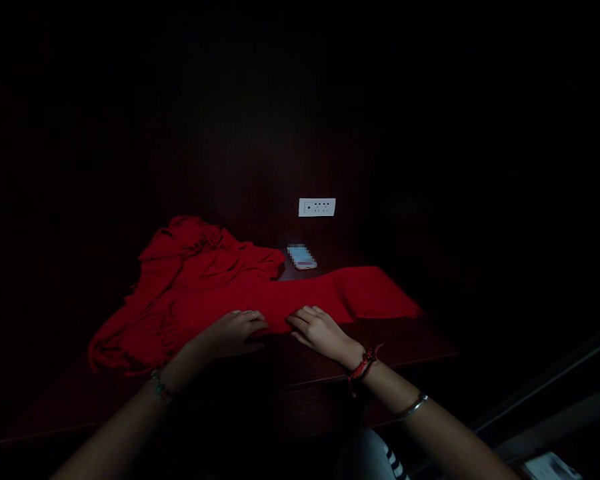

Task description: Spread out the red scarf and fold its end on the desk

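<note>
A red fringed scarf [295, 297] lies across a dark wooden desk. Its right part is spread as a flat, smooth band, while the left part is heaped in loose folds with tassels showing. My left hand [236, 332] rests at the near edge of the band, fingers stretched out and slightly bent. Just to its right, my right hand [321, 331] touches the same near edge with its fingers extended over the cloth. Neither hand is closed around the fabric. The undersides of both hands are hidden.
Behind the scarf a lit phone [303, 256] lies near the back of the desk [300, 360]. A white socket panel [317, 207] is on the dark wall above. My knee [373, 457] shows below the front edge. The surroundings are very dark.
</note>
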The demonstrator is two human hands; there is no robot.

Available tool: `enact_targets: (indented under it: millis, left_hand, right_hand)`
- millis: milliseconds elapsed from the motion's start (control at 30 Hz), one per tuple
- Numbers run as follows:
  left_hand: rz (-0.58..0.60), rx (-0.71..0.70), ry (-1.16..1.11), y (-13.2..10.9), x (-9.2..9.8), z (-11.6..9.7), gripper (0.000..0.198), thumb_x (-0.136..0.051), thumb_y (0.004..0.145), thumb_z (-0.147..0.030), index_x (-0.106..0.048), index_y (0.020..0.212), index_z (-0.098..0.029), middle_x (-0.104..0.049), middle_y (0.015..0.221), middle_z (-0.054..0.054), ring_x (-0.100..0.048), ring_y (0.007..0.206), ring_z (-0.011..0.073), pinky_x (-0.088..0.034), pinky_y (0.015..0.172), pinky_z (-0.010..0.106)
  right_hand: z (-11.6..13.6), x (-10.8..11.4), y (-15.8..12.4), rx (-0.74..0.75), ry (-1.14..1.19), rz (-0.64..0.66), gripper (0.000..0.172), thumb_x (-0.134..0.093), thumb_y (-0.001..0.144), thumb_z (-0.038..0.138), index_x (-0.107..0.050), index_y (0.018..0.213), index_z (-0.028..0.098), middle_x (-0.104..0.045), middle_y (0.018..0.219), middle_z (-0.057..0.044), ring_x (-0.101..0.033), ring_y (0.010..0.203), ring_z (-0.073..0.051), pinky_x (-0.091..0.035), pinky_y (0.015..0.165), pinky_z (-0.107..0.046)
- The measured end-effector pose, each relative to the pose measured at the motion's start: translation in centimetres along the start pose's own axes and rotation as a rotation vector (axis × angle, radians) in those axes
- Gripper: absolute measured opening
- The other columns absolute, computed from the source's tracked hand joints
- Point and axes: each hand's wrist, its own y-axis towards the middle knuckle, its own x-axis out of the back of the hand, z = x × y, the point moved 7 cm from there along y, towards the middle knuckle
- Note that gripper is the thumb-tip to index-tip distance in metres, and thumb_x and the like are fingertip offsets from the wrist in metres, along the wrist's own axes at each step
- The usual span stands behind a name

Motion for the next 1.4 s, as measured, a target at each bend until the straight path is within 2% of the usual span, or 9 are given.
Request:
enact_targets:
  millis: [233,400,500,633,767,933,1167,1300,1400]
  left_hand:
    - [-0.100,-0.056,0.247,0.6,-0.4,-1.1,0.013,-0.044,0.081,-0.018,-0.057,0.078,-0.017,-0.058,0.077,0.004,-0.053,0.074,0.0170,-0.036,0.076,0.033]
    - [-0.211,0.005,0.045,0.4,0.8,0.4,0.015,-0.041,0.083,-0.016,-0.056,0.085,-0.017,-0.059,0.081,0.002,-0.053,0.077,0.0144,-0.038,0.073,0.027]
    - [-0.217,0.029,-0.051,0.4,0.9,0.5,0.019,-0.038,0.085,-0.017,-0.057,0.087,-0.017,-0.059,0.081,0.002,-0.054,0.078,0.0141,-0.038,0.075,0.026]
    - [-0.156,-0.009,-0.136,-0.1,0.1,0.6,0.032,-0.043,0.084,-0.033,-0.049,0.113,-0.022,-0.052,0.112,0.005,-0.048,0.102,0.0170,-0.035,0.088,0.029]
    - [-0.195,0.248,-0.077,-1.7,0.1,4.8,0.045,-0.033,0.087,-0.038,-0.033,0.129,-0.023,-0.031,0.134,0.008,-0.032,0.120,0.0208,-0.029,0.096,0.035]
    - [-0.190,0.792,0.222,-6.2,1.1,12.0,0.052,-0.040,0.081,-0.045,-0.042,0.122,-0.015,-0.044,0.121,0.018,-0.039,0.111,0.0330,-0.029,0.089,0.052]
    - [-0.284,0.623,0.081,-7.2,2.8,13.3,0.038,-0.029,0.083,-0.041,-0.058,0.082,-0.016,-0.058,0.084,0.009,-0.053,0.083,0.0204,-0.040,0.080,0.031]
    - [-0.315,0.534,-0.035,-6.3,5.9,15.0,0.035,-0.033,0.080,-0.044,-0.057,0.082,-0.018,-0.059,0.085,0.006,-0.053,0.084,0.0191,-0.040,0.079,0.028]
    - [-0.206,0.548,-0.012,-5.5,7.4,17.6,0.033,-0.037,0.077,-0.042,-0.058,0.084,-0.018,-0.061,0.088,0.006,-0.054,0.085,0.0203,-0.039,0.079,0.029]
  right_hand:
    - [0.2,-0.7,1.0,0.041,-0.058,0.009,0.024,-0.044,0.085,0.027,-0.055,0.102,0.015,-0.058,0.089,-0.007,-0.050,0.086,-0.018,-0.037,0.075,-0.029]
    - [0.9,-0.7,2.1,0.078,-0.067,-0.009,0.028,-0.049,0.082,0.036,-0.055,0.100,0.015,-0.059,0.089,-0.007,-0.050,0.085,-0.018,-0.037,0.074,-0.029]
    - [0.9,-1.1,2.7,0.033,-0.097,0.008,0.017,-0.046,0.085,0.025,-0.056,0.094,0.015,-0.060,0.085,-0.006,-0.052,0.080,-0.016,-0.037,0.071,-0.027]
    - [0.5,-1.9,2.8,-0.025,-0.096,0.053,0.015,-0.043,0.085,0.014,-0.056,0.093,0.015,-0.061,0.082,-0.006,-0.054,0.074,-0.015,-0.037,0.067,-0.025]
    - [0.4,-2.0,2.4,-0.041,-0.086,0.047,0.017,-0.040,0.086,0.014,-0.056,0.091,0.015,-0.061,0.081,-0.006,-0.054,0.073,-0.015,-0.037,0.064,-0.025]
    - [0.9,-2.1,2.3,-0.004,-0.079,0.064,0.015,-0.042,0.085,0.016,-0.057,0.087,0.015,-0.061,0.082,-0.006,-0.053,0.072,-0.014,-0.036,0.064,-0.024]
    - [1.1,-2.4,2.2,0.012,-0.068,0.078,0.015,-0.042,0.085,0.016,-0.057,0.085,0.015,-0.060,0.082,-0.006,-0.052,0.074,-0.014,-0.036,0.065,-0.024]
    - [1.1,-2.2,2.1,0.012,-0.066,0.059,0.016,-0.041,0.085,0.015,-0.057,0.085,0.015,-0.060,0.081,-0.006,-0.052,0.073,-0.014,-0.036,0.064,-0.024]
    - [1.2,-2.0,2.1,0.023,-0.072,0.040,0.016,-0.040,0.086,0.016,-0.057,0.086,0.016,-0.060,0.080,-0.005,-0.052,0.071,-0.014,-0.036,0.063,-0.025]
